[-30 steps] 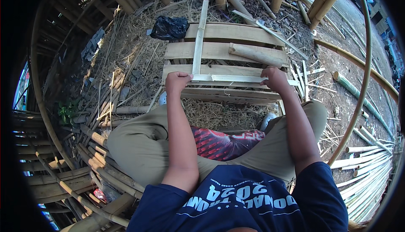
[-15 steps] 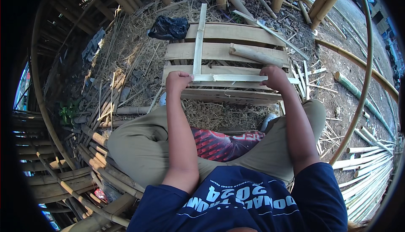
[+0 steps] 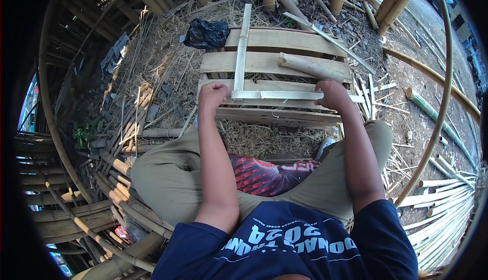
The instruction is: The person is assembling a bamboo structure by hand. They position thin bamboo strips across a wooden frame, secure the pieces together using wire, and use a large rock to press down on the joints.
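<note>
A pale split bamboo strip (image 3: 287,95) lies crosswise along the near side of a low wooden slatted bench (image 3: 259,62). Its left end meets the foot of another bamboo strip (image 3: 241,48), which runs away from me across the slats, so the two form an L. My right hand (image 3: 334,97) grips the crosswise strip towards its right end, thumb on the near edge and fingers on the far one. Just off the left end, my left hand (image 3: 213,97) hovers with loosely bent fingers, touching neither strip. A short round bamboo piece (image 3: 310,67) rests on the slats beyond my right hand.
A black plastic bag (image 3: 207,34) sits at the bench's far left corner. Another thin strip (image 3: 333,43) slants over the far right corner. Bamboo poles (image 3: 439,112) and a bundle of pale strips (image 3: 442,214) lie to the right. Bamboo stacks (image 3: 122,193) crowd the left; straw litters the ground.
My left hand has let go of the crosswise strip's left end and drawn slightly left. My right hand remains on the strip, and the view has shifted a little.
</note>
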Tool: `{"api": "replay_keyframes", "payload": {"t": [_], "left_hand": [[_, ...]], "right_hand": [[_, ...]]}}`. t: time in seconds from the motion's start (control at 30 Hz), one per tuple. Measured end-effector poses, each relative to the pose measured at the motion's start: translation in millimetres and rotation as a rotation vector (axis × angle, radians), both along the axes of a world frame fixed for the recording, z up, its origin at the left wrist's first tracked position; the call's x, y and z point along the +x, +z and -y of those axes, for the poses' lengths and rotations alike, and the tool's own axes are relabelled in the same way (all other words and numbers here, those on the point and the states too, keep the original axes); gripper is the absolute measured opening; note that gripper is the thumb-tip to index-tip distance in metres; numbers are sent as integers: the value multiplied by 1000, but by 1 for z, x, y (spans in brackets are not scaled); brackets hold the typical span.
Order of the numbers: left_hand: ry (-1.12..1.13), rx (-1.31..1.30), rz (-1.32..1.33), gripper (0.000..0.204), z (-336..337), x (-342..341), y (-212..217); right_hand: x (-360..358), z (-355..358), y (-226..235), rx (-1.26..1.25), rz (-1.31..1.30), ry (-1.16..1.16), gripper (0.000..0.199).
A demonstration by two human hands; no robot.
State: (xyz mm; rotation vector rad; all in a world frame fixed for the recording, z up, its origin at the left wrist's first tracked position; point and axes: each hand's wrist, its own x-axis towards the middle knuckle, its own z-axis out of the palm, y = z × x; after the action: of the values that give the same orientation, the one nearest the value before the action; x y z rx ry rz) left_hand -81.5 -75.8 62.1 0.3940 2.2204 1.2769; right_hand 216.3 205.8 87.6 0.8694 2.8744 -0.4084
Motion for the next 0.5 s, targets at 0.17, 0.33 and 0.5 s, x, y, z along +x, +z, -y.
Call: {"api": "replay_keyframes", "payload": {"t": [0.17, 0.33, 0.5], "left_hand": [[-50, 52, -162, 36, -22, -44, 18], [8, 18, -325, 55, -56, -142, 61], [37, -189, -770, 116, -79, -183, 47]], "right_hand": [[-18, 11, 13, -34, -37, -13, 44], [-57, 32, 9, -5, -180, 111, 33], [-83, 47, 2, 7, -416, 198, 23]]}}
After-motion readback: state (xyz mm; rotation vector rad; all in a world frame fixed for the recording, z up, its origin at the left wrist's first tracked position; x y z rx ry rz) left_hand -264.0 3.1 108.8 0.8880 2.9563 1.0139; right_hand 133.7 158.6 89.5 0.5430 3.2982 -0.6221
